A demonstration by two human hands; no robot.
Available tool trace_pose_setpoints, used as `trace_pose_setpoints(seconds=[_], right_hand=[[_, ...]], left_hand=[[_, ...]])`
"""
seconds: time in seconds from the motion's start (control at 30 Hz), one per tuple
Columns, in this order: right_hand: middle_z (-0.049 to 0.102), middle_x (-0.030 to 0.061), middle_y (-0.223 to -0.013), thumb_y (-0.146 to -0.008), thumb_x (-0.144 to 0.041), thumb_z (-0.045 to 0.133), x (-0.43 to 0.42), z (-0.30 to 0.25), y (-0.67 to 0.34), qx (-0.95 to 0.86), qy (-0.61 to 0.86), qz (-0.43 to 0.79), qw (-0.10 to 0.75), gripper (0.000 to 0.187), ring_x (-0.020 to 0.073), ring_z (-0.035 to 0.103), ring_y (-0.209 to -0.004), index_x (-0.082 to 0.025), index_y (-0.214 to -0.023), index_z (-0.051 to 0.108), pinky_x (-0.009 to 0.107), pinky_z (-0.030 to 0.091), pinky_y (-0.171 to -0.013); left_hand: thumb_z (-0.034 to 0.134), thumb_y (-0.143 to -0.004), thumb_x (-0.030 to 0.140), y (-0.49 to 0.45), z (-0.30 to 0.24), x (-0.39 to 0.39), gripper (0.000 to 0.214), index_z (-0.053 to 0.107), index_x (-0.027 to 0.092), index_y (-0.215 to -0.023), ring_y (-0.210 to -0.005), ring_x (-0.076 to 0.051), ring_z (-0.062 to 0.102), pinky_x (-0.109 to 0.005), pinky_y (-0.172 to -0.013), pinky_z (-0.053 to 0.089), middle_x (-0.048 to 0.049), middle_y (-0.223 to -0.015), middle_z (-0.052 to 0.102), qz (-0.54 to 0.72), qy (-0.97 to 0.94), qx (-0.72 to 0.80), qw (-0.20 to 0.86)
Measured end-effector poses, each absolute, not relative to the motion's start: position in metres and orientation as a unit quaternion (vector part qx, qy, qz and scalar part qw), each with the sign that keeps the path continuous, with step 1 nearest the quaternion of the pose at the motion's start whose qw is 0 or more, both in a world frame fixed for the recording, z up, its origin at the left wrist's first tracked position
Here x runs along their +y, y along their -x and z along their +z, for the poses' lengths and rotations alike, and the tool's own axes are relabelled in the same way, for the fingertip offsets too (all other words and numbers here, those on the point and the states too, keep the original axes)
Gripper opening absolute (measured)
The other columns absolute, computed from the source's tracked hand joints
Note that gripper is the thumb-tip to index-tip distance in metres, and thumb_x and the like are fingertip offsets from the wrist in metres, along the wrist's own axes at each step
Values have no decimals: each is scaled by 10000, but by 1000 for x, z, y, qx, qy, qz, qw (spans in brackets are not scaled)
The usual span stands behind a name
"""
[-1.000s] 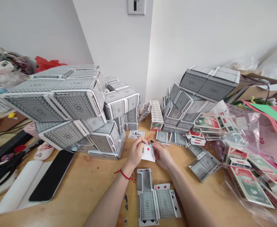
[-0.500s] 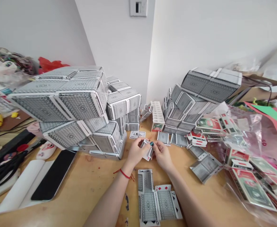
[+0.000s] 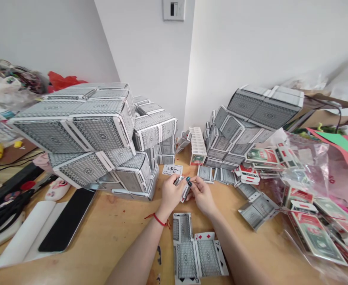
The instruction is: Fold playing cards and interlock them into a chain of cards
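Between my two hands, at the middle of the table, is a folded playing card (image 3: 184, 194), mostly covered by the fingers. My left hand (image 3: 172, 193) pinches it from the left side, with a red string bracelet at the wrist. From the right, my right hand (image 3: 202, 195) closes its fingers on the card's other edge; dark teal nails meet at the top. Just behind lies a flat card with a black drawing (image 3: 173, 170). Nearer to me, between the forearms, rest joined grey-backed cards (image 3: 186, 253) with folded white edges.
Large block structures of folded cards stand on the left (image 3: 102, 130) and right (image 3: 239, 130). A row of card boxes (image 3: 197, 144) sits between them. A black phone (image 3: 68, 221) and scissors (image 3: 13, 209) lie left; card packs (image 3: 316, 233) in plastic lie right.
My fingers have drawn closer together over the card, and less of its white face shows. My left hand has turned slightly inward. Everything else on the table is unmoved.
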State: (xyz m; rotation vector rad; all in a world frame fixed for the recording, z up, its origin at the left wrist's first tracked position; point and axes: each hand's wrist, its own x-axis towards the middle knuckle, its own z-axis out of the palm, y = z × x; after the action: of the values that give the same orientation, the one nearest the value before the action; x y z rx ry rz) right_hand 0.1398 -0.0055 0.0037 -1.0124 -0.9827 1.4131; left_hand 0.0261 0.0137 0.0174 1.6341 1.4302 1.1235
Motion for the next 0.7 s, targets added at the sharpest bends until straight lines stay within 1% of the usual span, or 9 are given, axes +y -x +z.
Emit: trace_pose_setpoints(seconds=[0.17,0.33,0.4,0.5,0.6,0.67,0.7], right_hand=[[576,-23,-597,-719,-402,562,-6,5,-140,-424,428,588,539,218,107,548,-439,-199,-732,484,219,461,-408],[580,-27,-570,-703,-423,575,-7,8,-140,-429,439,592,523,250,116,553,-428,-193,-727,479,231,456,-404],[571,-30,-528,-695,-439,578,-7,8,-140,-435,456,582,514,269,110,525,-391,-189,-706,477,220,421,-371],[510,-52,-449,-691,-432,587,-6,9,-140,-447,476,548,523,272,76,434,-344,-185,-659,477,188,332,-337],[443,-71,-424,-699,-406,591,-4,10,-142,-439,482,516,555,255,58,373,-352,-186,-645,476,177,278,-336],[435,-74,-420,-716,-399,576,-3,11,-145,-418,484,510,576,237,58,366,-345,-192,-670,472,178,281,-337],[448,-72,-427,-720,-397,572,-2,11,-146,-403,480,514,585,228,63,386,-347,-196,-690,468,182,304,-345]], left_hand=[[443,-765,308,-26,13,12,230,542,155,-625,-509,-96,432,-203,-515,313,19,-537,504,440,-622,566,314],[418,-776,294,-24,11,14,225,535,159,-638,-514,-99,430,-203,-509,316,18,-546,499,450,-614,549,345],[431,-768,297,-24,11,15,237,519,157,-599,-508,-97,416,-201,-499,309,23,-526,477,446,-614,546,354],[449,-763,329,-25,12,16,272,517,151,-568,-495,-94,401,-199,-478,297,25,-500,457,434,-615,548,366],[451,-769,359,-26,13,16,264,559,148,-655,-529,-104,449,-201,-493,334,8,-560,521,434,-607,532,399],[488,-753,353,-27,13,16,223,574,149,-778,-615,-123,515,-213,-554,387,-15,-682,587,448,-597,512,425],[517,-737,337,-28,13,17,221,566,151,-844,-674,-136,543,-225,-597,412,-29,-756,608,458,-590,499,439]])
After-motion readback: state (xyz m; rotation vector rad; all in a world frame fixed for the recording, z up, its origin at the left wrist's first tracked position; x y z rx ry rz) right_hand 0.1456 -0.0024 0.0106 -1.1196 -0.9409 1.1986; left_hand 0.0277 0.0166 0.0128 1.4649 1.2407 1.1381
